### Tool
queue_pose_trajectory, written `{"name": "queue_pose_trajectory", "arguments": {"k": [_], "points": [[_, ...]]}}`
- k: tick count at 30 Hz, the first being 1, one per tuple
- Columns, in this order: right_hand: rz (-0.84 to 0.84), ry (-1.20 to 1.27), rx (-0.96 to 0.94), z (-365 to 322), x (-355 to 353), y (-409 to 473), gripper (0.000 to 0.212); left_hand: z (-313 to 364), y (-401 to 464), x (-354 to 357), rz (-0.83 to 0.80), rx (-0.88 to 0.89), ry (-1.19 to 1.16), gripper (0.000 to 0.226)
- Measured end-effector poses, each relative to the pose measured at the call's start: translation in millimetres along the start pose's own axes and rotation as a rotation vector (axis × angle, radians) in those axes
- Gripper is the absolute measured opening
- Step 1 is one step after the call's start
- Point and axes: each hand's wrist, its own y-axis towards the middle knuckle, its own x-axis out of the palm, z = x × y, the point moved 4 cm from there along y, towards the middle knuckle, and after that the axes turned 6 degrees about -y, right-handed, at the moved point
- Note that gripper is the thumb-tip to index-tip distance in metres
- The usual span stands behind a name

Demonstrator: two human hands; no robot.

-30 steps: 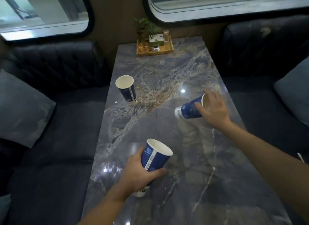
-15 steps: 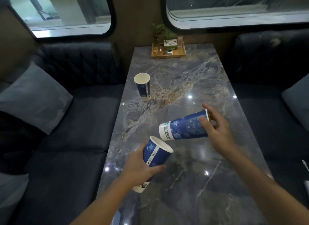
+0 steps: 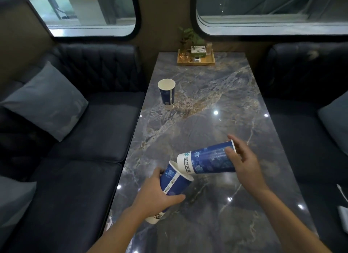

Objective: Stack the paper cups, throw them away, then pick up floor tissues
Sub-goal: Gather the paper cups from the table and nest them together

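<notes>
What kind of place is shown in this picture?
Probably a booth in a café or lounge styled like a train carriage: dark padded sofas face each other across a marble-look table, under rounded windows.

blue floral-print paper cups [image 3: 207, 161] with white bands, grey marble-veined table [image 3: 216, 105], dark navy sofas [image 3: 90, 139].

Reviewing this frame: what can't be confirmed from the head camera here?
- Floor, tissues, bin: outside the head view, hidden by the table and sofas.
- Bottom of the cup in the left hand: partly covered by the palm.
- Mouth of the cup in the right hand: faces away, behind the fingers.
- Whether the standing cup is quite empty: its bottom isn't visible.
- Tray items: too small.
- White object at the right edge: cut off.
</notes>
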Motion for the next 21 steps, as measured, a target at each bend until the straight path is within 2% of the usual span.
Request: {"name": "queue_pose_trajectory", "arguments": {"k": [4,8,16,21], "points": [[-0.076,0.016,-0.007,-6.4,2.0,-7.8,0.036,6.0,-5.3,0.9,-0.033,-0.007,-0.006,0.078],[-0.173,0.026,-0.037,-10.7,-1.9,-15.9,0.039,11.5,-12.3,2.8,-0.067,0.004,-0.011,0.086],[-0.392,0.084,-0.100,-13.4,-9.3,-26.6,0.049,18.9,-19.9,4.2,-0.102,0.033,0.041,0.087],[-0.414,0.185,-0.107,-16.3,-6.2,-26.3,0.026,20.7,-20.6,1.3,-0.091,0.051,0.124,0.087]]}}
